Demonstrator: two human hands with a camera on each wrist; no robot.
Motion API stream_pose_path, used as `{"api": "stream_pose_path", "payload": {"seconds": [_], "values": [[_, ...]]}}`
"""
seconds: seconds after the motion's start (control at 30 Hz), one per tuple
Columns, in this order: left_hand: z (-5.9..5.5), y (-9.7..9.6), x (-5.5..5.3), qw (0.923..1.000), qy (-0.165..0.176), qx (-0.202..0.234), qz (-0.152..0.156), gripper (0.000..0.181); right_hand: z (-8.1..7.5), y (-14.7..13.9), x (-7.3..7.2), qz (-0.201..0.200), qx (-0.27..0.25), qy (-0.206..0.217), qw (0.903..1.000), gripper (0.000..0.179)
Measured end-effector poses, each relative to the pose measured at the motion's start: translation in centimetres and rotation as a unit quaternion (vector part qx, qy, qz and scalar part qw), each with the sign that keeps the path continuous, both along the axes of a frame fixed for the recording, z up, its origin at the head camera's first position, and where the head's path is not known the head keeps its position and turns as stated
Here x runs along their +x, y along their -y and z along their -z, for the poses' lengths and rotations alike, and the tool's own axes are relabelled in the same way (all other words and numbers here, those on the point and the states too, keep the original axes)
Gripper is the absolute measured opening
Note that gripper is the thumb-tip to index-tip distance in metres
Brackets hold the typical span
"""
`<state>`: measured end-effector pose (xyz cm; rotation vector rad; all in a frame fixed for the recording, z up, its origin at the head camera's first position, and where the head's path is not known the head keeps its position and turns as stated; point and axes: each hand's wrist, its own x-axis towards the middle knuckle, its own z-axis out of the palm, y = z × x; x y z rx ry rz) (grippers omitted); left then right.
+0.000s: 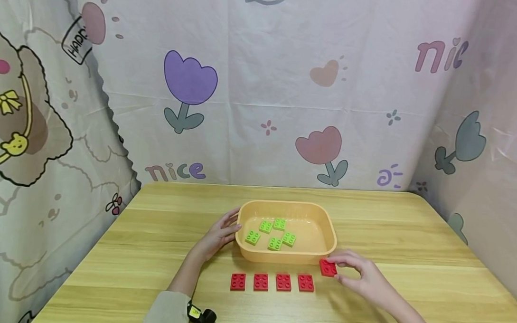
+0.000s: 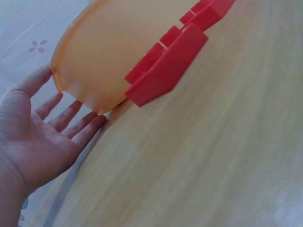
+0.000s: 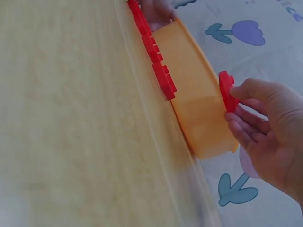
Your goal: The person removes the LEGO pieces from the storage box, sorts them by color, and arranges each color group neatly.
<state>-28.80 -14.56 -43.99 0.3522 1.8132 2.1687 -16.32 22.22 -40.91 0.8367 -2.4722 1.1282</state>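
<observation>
An orange plastic basin [image 1: 287, 258] stands on the table with several lime-green toy bricks [image 1: 274, 243] lying inside. My left hand [image 1: 215, 237] rests against the basin's left end, its fingers extended and the thumb at the rim; in the left wrist view the palm [image 2: 40, 149] faces the camera. At the basin's front right corner my right hand [image 1: 365, 277] pinches a red toy brick [image 1: 328, 268] between thumb and fingers. The right wrist view shows that brick [image 3: 227, 92] held up off the table, beside the basin wall [image 3: 199, 113].
In front of the basin, several red bricks [image 1: 283, 282] lie in a spaced row, studs up. The wooden table [image 1: 110, 251] runs back to a patterned cloth [image 1: 261, 85]. A black wrist camera [image 1: 202, 317] sits at the left sleeve.
</observation>
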Motion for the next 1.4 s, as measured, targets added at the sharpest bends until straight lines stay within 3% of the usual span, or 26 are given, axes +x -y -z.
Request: {"api": "stream_pose_path", "payload": {"seconds": [0.33, 0.6, 0.87, 1.23, 1.4], "values": [[-0.1, 0.0, 0.0, 1.0000, 0.002, -0.006, -0.004, 0.061, 1.6, -0.9, -0.1, -0.002, -0.003, 0.025, 0.9997, 0.040], [-0.2, -0.1, 0.2, 0.9999, 0.000, -0.010, -0.004, 0.061, 2.3, -1.4, -0.3, -0.027, -0.019, 0.040, 0.9987, 0.035], [0.0, -0.1, 0.0, 0.9999, 0.006, -0.012, -0.007, 0.061, 3.1, -1.7, -0.5, -0.043, 0.001, 0.074, 0.9963, 0.031], [0.2, 0.1, 0.0, 0.9985, -0.050, -0.015, 0.015, 0.065, 3.5, -1.5, -0.5, -0.048, 0.030, 0.085, 0.9947, 0.030], [0.0, 0.0, 0.0, 0.9998, -0.014, -0.014, 0.002, 0.064, 3.6, -1.5, -0.5, -0.041, 0.040, 0.091, 0.9942, 0.030]]}}
